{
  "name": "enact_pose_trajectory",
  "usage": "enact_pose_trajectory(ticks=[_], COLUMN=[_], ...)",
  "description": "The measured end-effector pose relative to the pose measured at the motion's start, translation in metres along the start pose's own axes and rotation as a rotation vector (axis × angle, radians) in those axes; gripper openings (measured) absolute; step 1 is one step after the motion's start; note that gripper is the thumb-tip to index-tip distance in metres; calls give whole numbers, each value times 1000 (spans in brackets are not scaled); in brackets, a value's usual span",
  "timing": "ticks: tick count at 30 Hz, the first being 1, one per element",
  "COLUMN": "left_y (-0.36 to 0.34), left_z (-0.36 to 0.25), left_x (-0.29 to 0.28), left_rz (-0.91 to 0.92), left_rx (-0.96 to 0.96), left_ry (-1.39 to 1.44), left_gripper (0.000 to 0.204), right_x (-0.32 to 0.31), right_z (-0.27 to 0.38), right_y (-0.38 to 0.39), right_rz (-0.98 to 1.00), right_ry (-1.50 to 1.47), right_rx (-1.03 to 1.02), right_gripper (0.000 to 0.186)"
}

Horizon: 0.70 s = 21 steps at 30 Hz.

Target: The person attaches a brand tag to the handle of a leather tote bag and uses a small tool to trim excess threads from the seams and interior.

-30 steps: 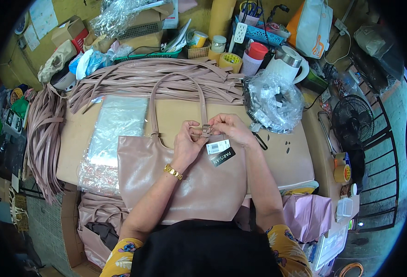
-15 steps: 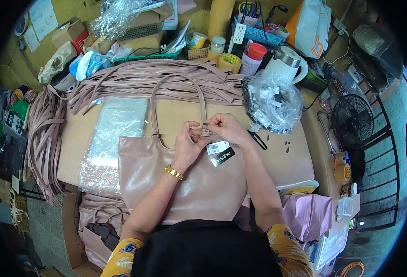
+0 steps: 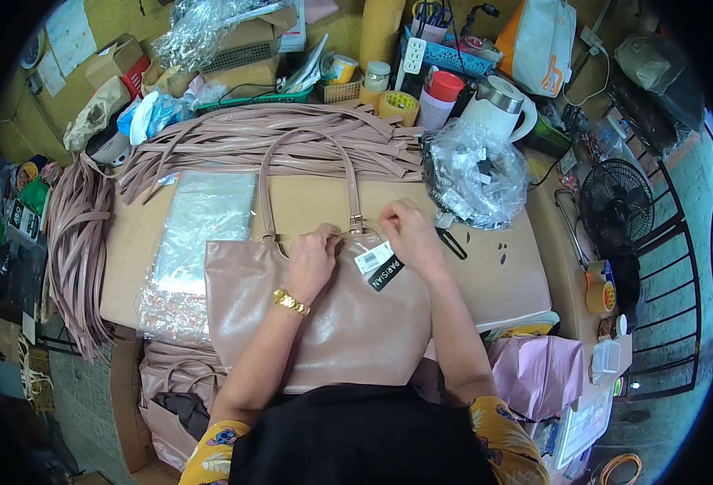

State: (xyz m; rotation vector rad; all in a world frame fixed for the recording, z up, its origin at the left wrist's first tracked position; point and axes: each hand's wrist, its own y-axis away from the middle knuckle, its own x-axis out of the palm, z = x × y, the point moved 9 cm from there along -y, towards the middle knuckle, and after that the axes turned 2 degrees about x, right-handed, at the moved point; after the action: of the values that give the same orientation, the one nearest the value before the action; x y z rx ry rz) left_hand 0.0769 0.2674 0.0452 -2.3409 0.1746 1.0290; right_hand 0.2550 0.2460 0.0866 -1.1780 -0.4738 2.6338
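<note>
A dusty-pink handbag (image 3: 348, 331) lies on the tan worktop (image 3: 498, 283), reaching back to the person's black top (image 3: 360, 440). The left hand (image 3: 313, 257) curls closed on its upper edge. The right hand (image 3: 409, 236), fingers bent inward, hovers beside one handle (image 3: 351, 182); whether its fingertips pinch anything cannot be told. Tags (image 3: 375, 260) lie between. Beyond, pink strips (image 3: 235, 141) are heaped.

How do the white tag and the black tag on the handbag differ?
The white tag carries dark print; the black tag carries pale lettering. The white tag sits higher in the picture; the black tag sits lower. Both lie against the front of the pink handbag.
</note>
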Motion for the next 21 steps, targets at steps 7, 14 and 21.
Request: enact_pose_trajectory(ticks=[7, 14, 21], left_y=[7, 5, 2], left_z=[20, -3, -67], left_x=[26, 23, 47], left_rz=[219, 38, 63], left_rx=[-393, -331, 170], left_ry=[782, 817, 180], left_gripper=[4, 15, 18], right_x=[30, 59, 61], right_z=[28, -30, -51], right_y=[28, 2, -10], right_rz=[420, 413, 319], right_ry=[-374, -714, -622], right_rx=[206, 368, 342], right_gripper=[30, 13, 9])
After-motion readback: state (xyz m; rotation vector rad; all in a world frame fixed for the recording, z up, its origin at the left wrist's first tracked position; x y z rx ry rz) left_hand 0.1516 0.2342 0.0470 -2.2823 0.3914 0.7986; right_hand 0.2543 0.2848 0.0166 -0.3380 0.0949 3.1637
